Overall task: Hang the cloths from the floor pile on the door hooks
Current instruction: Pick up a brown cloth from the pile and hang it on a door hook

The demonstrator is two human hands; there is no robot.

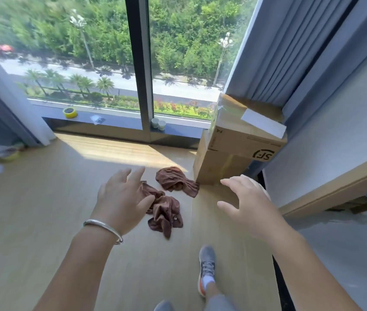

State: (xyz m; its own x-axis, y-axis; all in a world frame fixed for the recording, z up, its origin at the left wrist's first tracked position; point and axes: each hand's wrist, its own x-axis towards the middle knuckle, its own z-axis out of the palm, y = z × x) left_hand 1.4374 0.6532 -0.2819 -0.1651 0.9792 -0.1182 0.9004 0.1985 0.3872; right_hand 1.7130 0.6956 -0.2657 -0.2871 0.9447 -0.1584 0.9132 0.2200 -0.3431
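Two crumpled brown cloths lie on the wooden floor in front of the window. The nearer cloth [165, 211] is partly covered by my left hand [122, 196], which hovers above it with fingers spread and holds nothing. The farther cloth [174, 180] rests against the foot of a cardboard box. My right hand [245, 204] is stretched out to the right of the cloths, fingers apart and empty. No door hooks are in view.
Stacked cardboard boxes [238, 142] stand by the grey curtain [285, 48] at the right. A tape roll [70, 112] and two small cups [158, 124] sit on the window sill. My grey shoe [206, 269] is on the floor below. A bowl with rags [1, 152] lies at far left.
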